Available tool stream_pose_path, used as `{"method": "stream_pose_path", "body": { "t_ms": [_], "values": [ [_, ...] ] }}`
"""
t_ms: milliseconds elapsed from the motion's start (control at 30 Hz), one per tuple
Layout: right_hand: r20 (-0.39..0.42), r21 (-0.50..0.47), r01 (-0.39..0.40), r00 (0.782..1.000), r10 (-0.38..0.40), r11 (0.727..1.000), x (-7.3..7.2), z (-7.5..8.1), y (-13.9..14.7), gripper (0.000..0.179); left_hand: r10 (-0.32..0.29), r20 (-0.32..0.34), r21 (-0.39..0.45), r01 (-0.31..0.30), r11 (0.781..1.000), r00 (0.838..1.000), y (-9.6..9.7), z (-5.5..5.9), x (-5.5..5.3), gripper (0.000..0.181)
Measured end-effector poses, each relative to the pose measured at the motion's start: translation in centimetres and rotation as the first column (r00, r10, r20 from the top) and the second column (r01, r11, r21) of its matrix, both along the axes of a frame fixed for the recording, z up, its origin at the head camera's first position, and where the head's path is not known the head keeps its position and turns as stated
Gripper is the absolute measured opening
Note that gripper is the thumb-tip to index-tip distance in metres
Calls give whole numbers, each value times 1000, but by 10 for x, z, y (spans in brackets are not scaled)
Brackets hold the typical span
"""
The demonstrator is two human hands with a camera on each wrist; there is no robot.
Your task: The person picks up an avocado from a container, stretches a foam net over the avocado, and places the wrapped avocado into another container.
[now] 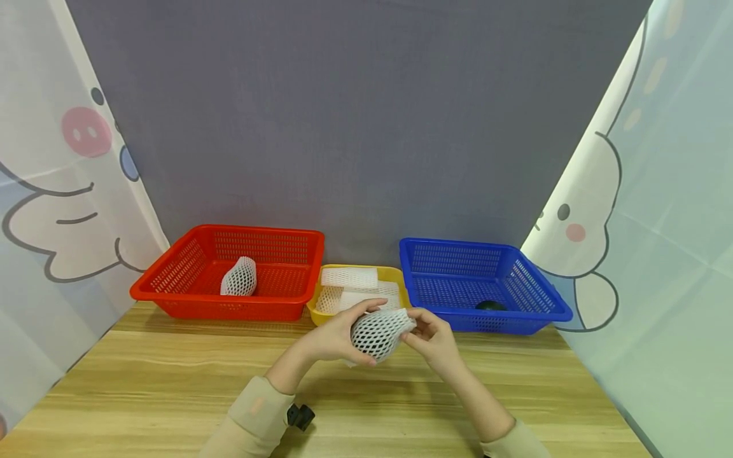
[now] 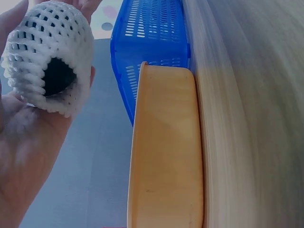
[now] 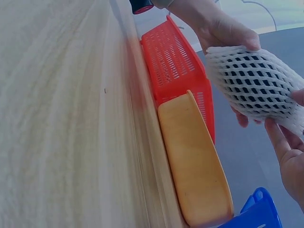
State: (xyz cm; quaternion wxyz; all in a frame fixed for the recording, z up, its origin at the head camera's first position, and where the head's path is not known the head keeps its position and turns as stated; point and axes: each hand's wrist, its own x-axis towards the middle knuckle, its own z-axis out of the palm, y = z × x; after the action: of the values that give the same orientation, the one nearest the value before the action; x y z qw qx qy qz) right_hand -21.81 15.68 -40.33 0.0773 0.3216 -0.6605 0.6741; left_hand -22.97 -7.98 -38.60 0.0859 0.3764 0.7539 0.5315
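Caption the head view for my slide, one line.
Left hand grips a foam-netted item, right hand pinching its tapered end, before the red basket, yellow basket and blue basket.

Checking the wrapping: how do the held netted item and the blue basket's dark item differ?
The netted item is wrapped; the dark item looks bare. Left hand and right hand hold the netted item; the dark item lies in the blue basket. Both show dark surfaces.

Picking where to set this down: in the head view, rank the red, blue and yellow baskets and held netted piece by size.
1. Red basket and blue basket: too alike to rank
2. Yellow basket, partly hidden
3. Netted piece, smallest even though nearer the camera
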Motion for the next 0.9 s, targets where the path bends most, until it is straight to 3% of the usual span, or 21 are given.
{"method": "stream_pose_path", "body": {
  "t_ms": [433, 733, 900],
  "values": [
    [3, 2, 38, 999, -38, 999, -2, 0, 2, 30, 66, -69, 31, -64, 997, 995, -5, 3, -3, 97],
    [6, -53, 7, 1000, -6, 999, -3, 1, 2, 34, 60, 13, 175, -61, 983, 998, -10, 8, -5, 98],
    [-7, -106, 15, 1000, -15, 994, -3, 3, 1, 43, 73, -4, 220, -71, 973, 997, -14, 9, -7, 97]
  ]
}}
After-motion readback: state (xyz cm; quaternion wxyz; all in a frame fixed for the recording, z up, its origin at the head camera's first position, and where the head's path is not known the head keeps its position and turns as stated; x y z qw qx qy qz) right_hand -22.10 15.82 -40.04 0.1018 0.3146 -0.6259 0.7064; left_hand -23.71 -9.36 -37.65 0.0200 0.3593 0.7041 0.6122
